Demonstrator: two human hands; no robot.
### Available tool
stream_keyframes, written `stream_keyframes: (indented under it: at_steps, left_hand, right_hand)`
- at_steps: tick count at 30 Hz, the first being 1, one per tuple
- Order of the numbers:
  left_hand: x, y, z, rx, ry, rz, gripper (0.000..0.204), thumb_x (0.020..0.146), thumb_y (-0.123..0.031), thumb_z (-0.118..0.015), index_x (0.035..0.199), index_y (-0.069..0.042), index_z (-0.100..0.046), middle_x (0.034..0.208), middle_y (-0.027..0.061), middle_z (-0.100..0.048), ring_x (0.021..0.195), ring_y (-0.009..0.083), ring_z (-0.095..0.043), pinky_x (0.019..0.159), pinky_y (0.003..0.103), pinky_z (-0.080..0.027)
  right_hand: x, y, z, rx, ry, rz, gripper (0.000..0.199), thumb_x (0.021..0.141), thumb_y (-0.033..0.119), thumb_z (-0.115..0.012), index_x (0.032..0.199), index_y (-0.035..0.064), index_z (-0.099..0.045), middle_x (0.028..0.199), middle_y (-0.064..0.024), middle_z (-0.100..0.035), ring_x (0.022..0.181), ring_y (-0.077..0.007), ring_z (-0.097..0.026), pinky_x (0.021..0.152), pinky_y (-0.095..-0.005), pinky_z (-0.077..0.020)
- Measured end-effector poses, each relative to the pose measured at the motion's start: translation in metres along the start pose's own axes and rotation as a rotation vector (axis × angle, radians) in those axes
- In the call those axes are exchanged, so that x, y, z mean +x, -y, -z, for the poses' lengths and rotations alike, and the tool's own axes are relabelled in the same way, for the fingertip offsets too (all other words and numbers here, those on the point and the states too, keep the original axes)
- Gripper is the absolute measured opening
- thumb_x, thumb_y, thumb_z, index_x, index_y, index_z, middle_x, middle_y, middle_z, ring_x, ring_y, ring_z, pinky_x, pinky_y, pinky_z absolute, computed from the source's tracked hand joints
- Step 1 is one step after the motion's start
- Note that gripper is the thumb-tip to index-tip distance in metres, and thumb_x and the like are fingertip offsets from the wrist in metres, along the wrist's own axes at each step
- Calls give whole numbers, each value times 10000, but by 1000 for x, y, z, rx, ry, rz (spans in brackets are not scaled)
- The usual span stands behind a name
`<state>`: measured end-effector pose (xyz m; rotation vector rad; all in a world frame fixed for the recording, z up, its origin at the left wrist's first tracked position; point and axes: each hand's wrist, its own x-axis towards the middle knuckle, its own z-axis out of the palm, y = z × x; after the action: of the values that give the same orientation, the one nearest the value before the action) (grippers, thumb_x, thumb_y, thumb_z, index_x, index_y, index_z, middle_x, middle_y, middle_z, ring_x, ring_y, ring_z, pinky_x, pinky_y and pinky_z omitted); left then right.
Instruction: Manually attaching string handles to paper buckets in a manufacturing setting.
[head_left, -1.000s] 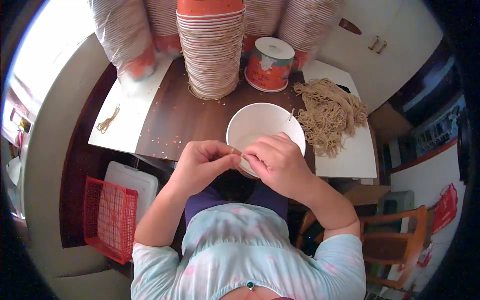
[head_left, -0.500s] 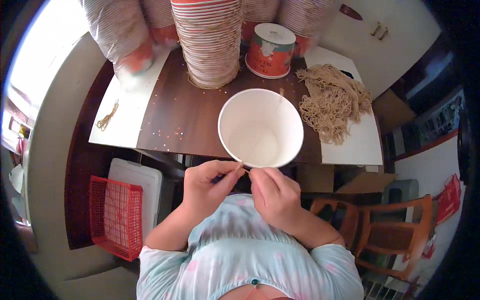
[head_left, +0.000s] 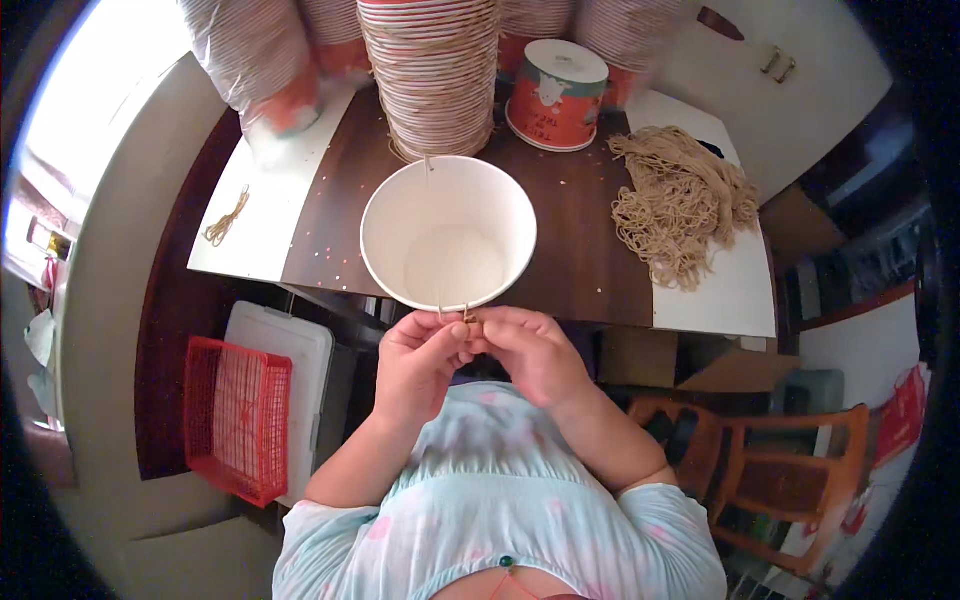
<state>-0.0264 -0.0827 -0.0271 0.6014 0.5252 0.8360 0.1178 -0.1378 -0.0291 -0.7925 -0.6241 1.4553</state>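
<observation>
A large white-lined paper bucket (head_left: 385, 235) stands at the front edge of the table, its open mouth facing me. Thin tan cord (head_left: 467, 311) comes over its near rim, and a strand also hangs at the far rim. Just below the near rim, my left hand (head_left: 412, 365) pinches the cord between thumb and forefinger. Close against it, my right hand (head_left: 535, 355) is closed on the same cord. A small knot-like bit of cord shows between the fingertips; the rest is hidden by the fingers.
Behind the bucket rises a tall stack of nested buckets (head_left: 435, 90), with an upturned red bucket (head_left: 560, 100) beside it. A tangled cord heap (head_left: 685, 205) lies right, a small cord bundle (head_left: 228, 217) left. A red basket (head_left: 240, 420) and wooden chair (head_left: 790, 480) stand below.
The bucket has shifted left and turned, so cord now shows at its far and near rims. My hands have come closer together, and the right one has moved slightly left.
</observation>
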Motion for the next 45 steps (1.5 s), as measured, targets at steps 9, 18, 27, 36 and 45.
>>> stream_keyframes:
  at_steps: [9, 18, 27, 36, 45]
  left_hand:
    - [-3, 4, -8, 611, -129, -464, 92, 854, 20, -622, 942, 45, -617, 855, 96, -666, 694, 127, -633, 619, 222, -519]
    - [8, 1, 2, 1133, 27, -901, 211, 731, 74, -691, 928, 15, -647, 861, 131, -669, 712, 179, -658, 630, 251, -532]
    - [6, 1, -4, 1243, 32, -978, 171, 733, 69, -688, 890, 11, -650, 855, 123, -670, 721, 194, -665, 623, 264, -534]
    - [3, -5, -3, 1142, -43, -747, 63, 796, 38, -659, 858, 24, -656, 781, 88, -673, 700, 123, -638, 608, 228, -488]
    - [8, 0, -4, 1147, -21, -859, 133, 769, 63, -655, 893, 18, -653, 813, 109, -673, 731, 169, -647, 661, 267, -506]
  right_hand:
    - [7, -19, -4, 319, -97, -93, 238, 896, 198, -539, 1036, 35, -640, 1024, -53, -640, 952, -153, -574, 871, -316, -425]
    - [5, -16, -7, 251, -176, -91, 235, 894, 183, -549, 1059, 56, -658, 1041, -58, -666, 939, -151, -599, 863, -317, -437]
    - [4, -20, -1, 278, -174, -91, 237, 886, 195, -545, 1041, 58, -659, 1022, -46, -672, 921, -141, -602, 824, -312, -438]
    - [10, -8, 23, 398, -96, -260, 253, 881, 199, -499, 1056, 65, -622, 999, -54, -668, 882, -164, -617, 786, -314, -461]
    - [6, -3, 6, 164, -245, -156, 180, 839, 196, -598, 972, 95, -665, 897, 0, -680, 765, -98, -602, 692, -248, -459]
